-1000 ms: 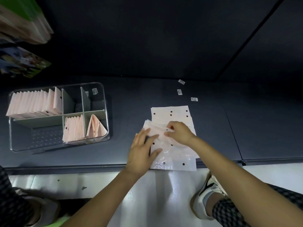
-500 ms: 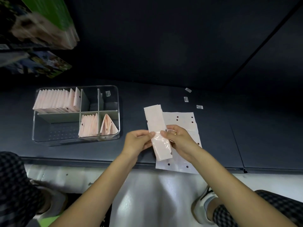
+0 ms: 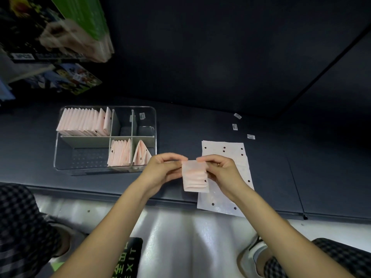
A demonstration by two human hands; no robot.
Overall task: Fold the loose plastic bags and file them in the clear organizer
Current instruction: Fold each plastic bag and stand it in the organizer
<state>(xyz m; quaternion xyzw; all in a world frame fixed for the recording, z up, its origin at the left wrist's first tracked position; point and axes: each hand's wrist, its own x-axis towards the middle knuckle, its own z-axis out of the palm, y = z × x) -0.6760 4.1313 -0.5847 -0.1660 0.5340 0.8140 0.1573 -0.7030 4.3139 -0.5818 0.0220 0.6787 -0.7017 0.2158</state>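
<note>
A pale pink plastic bag (image 3: 194, 177), folded into a small rectangle, hangs in the air between my hands. My left hand (image 3: 163, 170) pinches its top left corner and my right hand (image 3: 221, 170) pinches its top right. Under my right hand lies a flat stack of loose white bags with dark dots (image 3: 224, 157), overhanging the shelf's front edge. The clear organizer (image 3: 154, 125) stands to the left, with folded pink bags filed in three of its compartments.
Three small barcode labels (image 3: 234, 127) lie on the dark shelf (image 3: 301, 167) behind the loose bags. Boxed goods (image 3: 60, 33) hang at the upper left. Below the shelf edge are a pale floor, my checked trouser legs and a shoe (image 3: 255, 251).
The bag went from lying flat on the stack, to a long strip lifted in both hands, to a short folded rectangle now. The view has shifted left and down.
</note>
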